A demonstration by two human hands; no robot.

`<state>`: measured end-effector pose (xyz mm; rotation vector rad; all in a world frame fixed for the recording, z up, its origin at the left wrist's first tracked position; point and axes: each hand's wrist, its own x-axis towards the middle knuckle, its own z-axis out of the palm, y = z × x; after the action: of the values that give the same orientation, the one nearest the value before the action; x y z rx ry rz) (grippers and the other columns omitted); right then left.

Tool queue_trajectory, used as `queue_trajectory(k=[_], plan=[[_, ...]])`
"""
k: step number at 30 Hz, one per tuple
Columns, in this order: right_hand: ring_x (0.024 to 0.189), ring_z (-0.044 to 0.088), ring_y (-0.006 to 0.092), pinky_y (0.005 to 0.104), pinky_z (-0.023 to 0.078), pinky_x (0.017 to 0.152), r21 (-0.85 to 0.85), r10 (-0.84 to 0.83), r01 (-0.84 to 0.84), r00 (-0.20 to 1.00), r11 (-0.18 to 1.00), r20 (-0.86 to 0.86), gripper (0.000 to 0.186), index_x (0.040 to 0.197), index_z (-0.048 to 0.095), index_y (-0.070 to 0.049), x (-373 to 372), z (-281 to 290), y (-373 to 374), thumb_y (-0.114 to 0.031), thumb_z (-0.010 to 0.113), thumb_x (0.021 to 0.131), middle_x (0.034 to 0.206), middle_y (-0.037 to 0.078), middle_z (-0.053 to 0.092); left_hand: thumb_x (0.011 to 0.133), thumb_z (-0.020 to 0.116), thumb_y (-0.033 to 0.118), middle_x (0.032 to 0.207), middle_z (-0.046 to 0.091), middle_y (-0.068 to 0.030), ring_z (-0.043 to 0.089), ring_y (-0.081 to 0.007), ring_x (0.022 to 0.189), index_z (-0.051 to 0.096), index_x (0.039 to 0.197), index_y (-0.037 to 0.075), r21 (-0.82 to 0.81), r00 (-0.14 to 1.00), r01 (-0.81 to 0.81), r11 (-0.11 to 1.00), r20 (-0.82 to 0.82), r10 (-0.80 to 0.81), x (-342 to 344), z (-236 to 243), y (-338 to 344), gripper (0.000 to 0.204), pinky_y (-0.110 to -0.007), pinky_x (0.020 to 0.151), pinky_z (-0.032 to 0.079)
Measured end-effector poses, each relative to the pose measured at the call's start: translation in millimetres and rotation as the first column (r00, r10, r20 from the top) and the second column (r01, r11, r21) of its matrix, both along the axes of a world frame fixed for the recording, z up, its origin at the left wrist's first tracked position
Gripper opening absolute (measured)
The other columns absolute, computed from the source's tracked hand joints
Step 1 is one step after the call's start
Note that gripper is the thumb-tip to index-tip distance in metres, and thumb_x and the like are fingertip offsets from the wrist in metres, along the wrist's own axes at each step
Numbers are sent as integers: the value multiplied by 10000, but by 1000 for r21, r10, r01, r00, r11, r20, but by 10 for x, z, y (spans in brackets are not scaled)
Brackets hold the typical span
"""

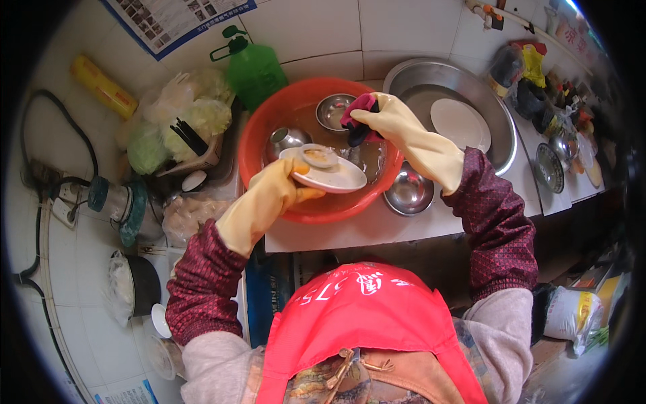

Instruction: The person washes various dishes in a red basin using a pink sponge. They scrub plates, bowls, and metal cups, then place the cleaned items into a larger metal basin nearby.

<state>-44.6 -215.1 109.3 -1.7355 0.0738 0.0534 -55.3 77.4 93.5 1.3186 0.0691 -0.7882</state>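
My left hand (269, 192), in a cream rubber glove, grips a white plate (346, 178) tilted above a large orange-red basin (253, 145). A small shallow dish (319, 156) with brownish residue sits on that plate, by my fingers. In my gloved right hand (404, 128), a dark pink and black scrubbing pad (361, 121) is pinched over the basin's right part. Cloudy water fills the basin, and a steel bowl (334, 112) and a rounded steel vessel (288, 139) are in it. Another steel bowl (410, 191) rests beside the basin, below my right wrist.
A wide steel basin (506, 124) at the right holds water and a white plate (460, 125). Behind the red basin stands a green jug (254, 71). Bagged cabbages (192, 111) are piled at left. A patterned bowl (550, 168) and condiments line the right side.
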Motion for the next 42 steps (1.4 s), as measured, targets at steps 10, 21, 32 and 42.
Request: queue_trajectory(k=[10, 21, 32, 42], plan=[[726, 694, 125, 310, 546, 635, -118, -72, 61, 993, 991, -91, 109, 938, 834, -92, -69, -345, -60, -161, 752, 955, 866, 41, 787, 857, 557, -262, 1399, 697, -277, 724, -354, 1318, 633, 1314, -155, 297, 975, 36, 954, 197, -99, -140, 217, 278, 476, -428, 1106, 641], [1028, 797, 387, 508, 604, 895, -628, 367, -324, 928, 708, -65, 353, 1145, 807, -33, 128, -956, 730, -277, 781, 890, 1048, 203, 817, 847, 617, -137, 1249, 713, -229, 712, -376, 1181, 825, 1166, 10, 550, 930, -10, 835, 313, -194, 75, -349, 254, 408, -385, 957, 571], [1203, 696, 468, 527, 556, 992, -575, 431, -265, 886, 774, 173, 325, 1209, 769, -71, 465, -1133, 1067, -279, 715, 966, 1285, 251, 726, 1144, 593, 245, 900, 680, -27, 577, -108, 741, 723, 1220, 16, 293, 970, 25, 956, 225, -95, 120, -495, 285, 274, -314, 607, 438], [1099, 755, 425, 506, 587, 922, -500, 437, -509, 860, 701, -263, 338, 1201, 801, -90, 304, -1247, 335, -282, 788, 923, 1151, 207, 794, 1177, 550, 522, 856, 675, 35, 454, -108, 531, 730, 1358, 144, 224, 996, -83, 971, 9, 83, 182, -550, 172, 456, -334, 460, 332]])
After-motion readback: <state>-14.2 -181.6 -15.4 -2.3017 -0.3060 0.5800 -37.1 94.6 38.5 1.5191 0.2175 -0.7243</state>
